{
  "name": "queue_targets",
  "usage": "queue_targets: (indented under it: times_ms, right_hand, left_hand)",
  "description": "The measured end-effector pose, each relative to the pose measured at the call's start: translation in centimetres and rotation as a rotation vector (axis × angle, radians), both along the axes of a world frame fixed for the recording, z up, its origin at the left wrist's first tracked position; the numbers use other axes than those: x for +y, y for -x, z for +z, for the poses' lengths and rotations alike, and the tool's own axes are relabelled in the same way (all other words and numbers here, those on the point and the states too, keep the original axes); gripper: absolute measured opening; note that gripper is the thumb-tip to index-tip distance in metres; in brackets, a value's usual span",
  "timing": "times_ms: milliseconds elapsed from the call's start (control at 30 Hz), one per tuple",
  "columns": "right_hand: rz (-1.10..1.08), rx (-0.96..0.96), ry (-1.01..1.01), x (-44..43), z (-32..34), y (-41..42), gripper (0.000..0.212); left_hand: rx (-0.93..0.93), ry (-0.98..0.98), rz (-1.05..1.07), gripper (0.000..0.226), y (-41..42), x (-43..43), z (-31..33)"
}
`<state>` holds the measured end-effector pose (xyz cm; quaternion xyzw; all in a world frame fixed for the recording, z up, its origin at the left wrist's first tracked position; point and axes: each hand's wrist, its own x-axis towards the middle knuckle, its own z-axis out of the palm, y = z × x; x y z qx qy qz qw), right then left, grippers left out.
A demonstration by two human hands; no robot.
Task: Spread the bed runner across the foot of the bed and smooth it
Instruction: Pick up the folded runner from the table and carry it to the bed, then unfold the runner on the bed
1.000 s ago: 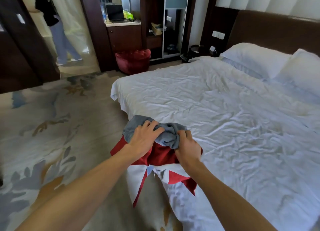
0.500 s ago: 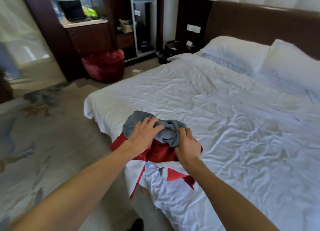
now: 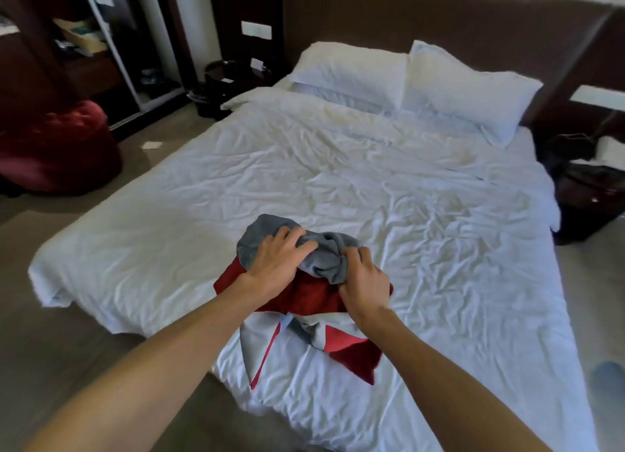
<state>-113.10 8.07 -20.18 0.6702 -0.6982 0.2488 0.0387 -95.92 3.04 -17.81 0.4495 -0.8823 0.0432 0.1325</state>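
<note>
Moved: view swings right; both hands stay on the runner (image 3: 297, 292).
Left hand (image 3: 275, 260): fingers pinch grey cloth.
Right hand (image 3: 363, 284): fingers pinch it too.
Runner: bunched at the bed (image 3: 439, 248) corner; bed foot runs off right.

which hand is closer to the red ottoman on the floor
Left. The left hand grips the bunched bed runner on the side toward the red ottoman, which sits off the bed's left edge. The right hand grips the runner farther from it.
</note>
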Motion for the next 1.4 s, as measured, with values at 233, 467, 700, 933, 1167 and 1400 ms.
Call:
queue_targets:
  times_ms: [233, 467, 700, 933, 1167, 1400]
  right_hand:
    - [-0.101, 0.007, -0.014, -4.4, -1.4, 2.6, 0.036]
    - [-0.162, 0.009, 0.007, -11.1, -1.5, 5.2, 0.037]
    - [-0.230, 0.051, 0.081, -16.3, 0.7, 7.7, 0.033]
    - [-0.284, 0.014, 0.035, -17.2, -2.7, 7.1, 0.027]
    - [-0.368, -0.029, -0.119, -16.0, -9.4, 2.4, 0.027]
    - [-0.381, -0.136, -0.239, -14.7, -15.4, -2.1, 0.030]
  left_hand:
    - [-0.013, -0.035, -0.127, 0.050, 3.0, -6.5, -1.4]
    - [-0.046, -0.039, -0.201, 0.050, 6.2, -14.4, -1.0]
    - [-0.022, 0.002, -0.263, 0.049, 9.2, -20.1, 1.4]
    - [-0.023, -0.052, -0.364, 0.045, 8.9, -22.3, -1.9]
    - [-0.107, -0.167, -0.454, 0.049, 5.3, -22.7, -8.7]
    - [-0.163, -0.249, -0.481, 0.054, 1.4, -22.2, -14.7]
